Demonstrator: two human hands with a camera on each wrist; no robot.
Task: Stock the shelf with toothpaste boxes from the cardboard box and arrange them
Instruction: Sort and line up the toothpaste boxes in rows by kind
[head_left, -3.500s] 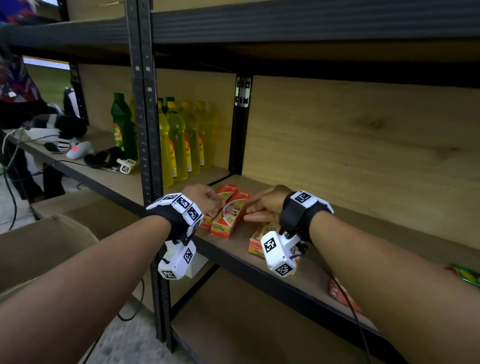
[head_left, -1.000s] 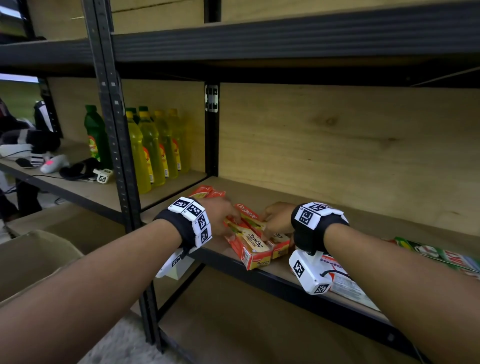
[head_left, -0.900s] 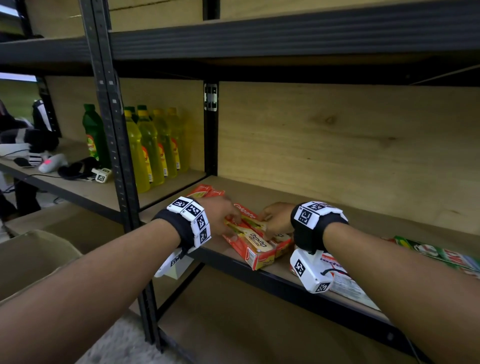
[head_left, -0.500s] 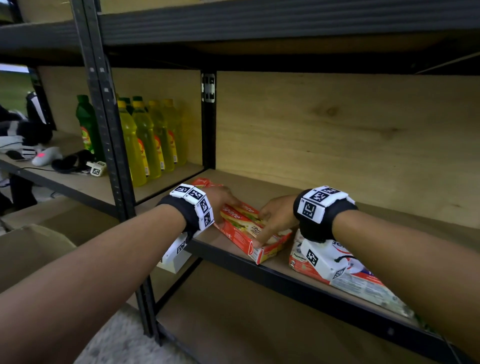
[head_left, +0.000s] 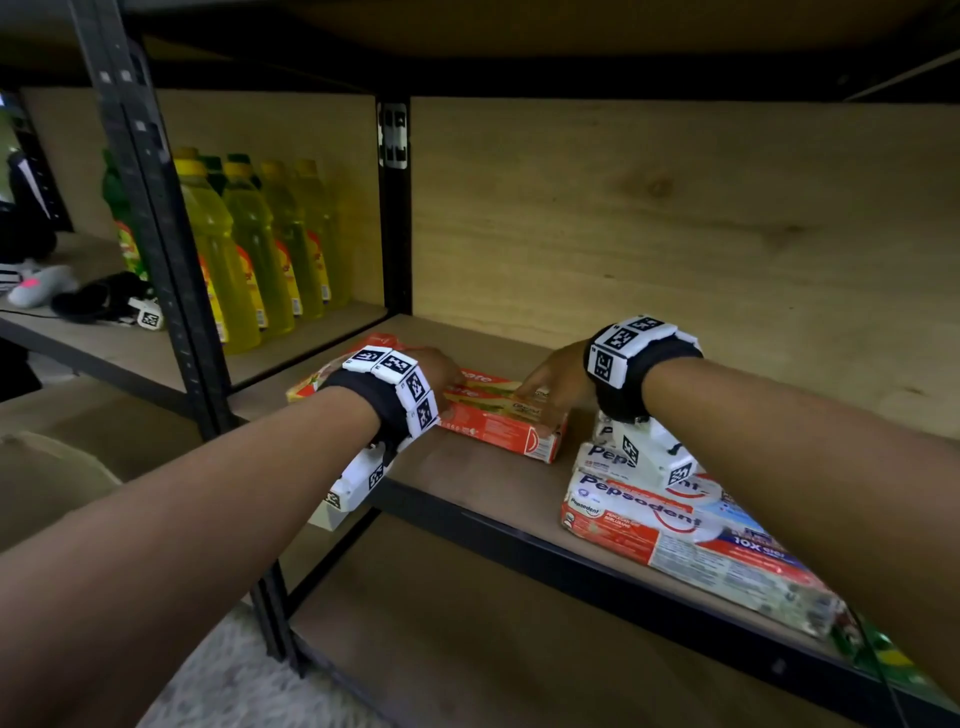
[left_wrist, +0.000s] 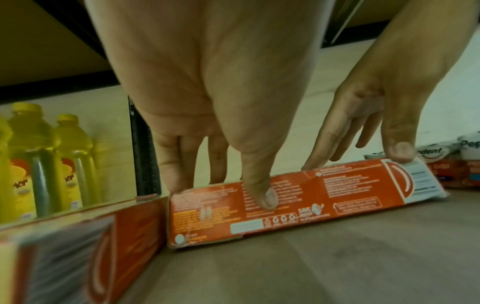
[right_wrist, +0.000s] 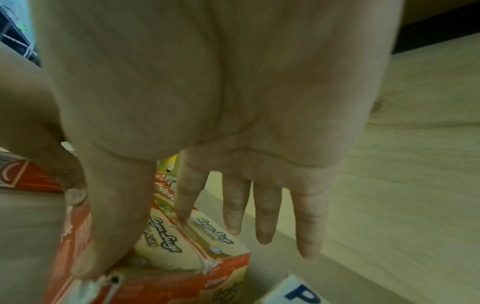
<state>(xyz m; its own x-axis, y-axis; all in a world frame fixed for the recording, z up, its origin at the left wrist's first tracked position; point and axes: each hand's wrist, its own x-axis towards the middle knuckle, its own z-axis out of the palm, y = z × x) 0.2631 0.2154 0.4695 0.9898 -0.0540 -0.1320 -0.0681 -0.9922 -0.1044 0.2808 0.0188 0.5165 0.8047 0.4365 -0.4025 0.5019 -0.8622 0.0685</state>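
Note:
Two red toothpaste boxes (head_left: 498, 423) lie side by side on the wooden shelf (head_left: 467, 470). My left hand (head_left: 441, 371) holds their left end, with the thumb (left_wrist: 263, 195) on the near red face (left_wrist: 298, 202) and the fingers over the far edge. My right hand (head_left: 550, 387) rests on the right end: thumb (right_wrist: 103, 255) at the near corner, index fingertip (right_wrist: 184, 211) on the seam between the boxes (right_wrist: 182, 244), other fingers straight and free. Another red box (head_left: 311, 382) (left_wrist: 109, 232) lies to the left. A cardboard box (head_left: 52, 478) sits low on the left.
White and red Pepsodent boxes (head_left: 649, 514) lie stacked under my right wrist, with green packs (head_left: 883, 654) beyond them. Yellow bottles (head_left: 249, 249) fill the neighbouring bay behind a black upright (head_left: 166, 249). The shelf's back panel (head_left: 675, 234) is plain wood.
The red boxes have swung from pointing at the shelf's front edge to lying more across it, further back. Both hands stayed on them, and my view has dropped closer.

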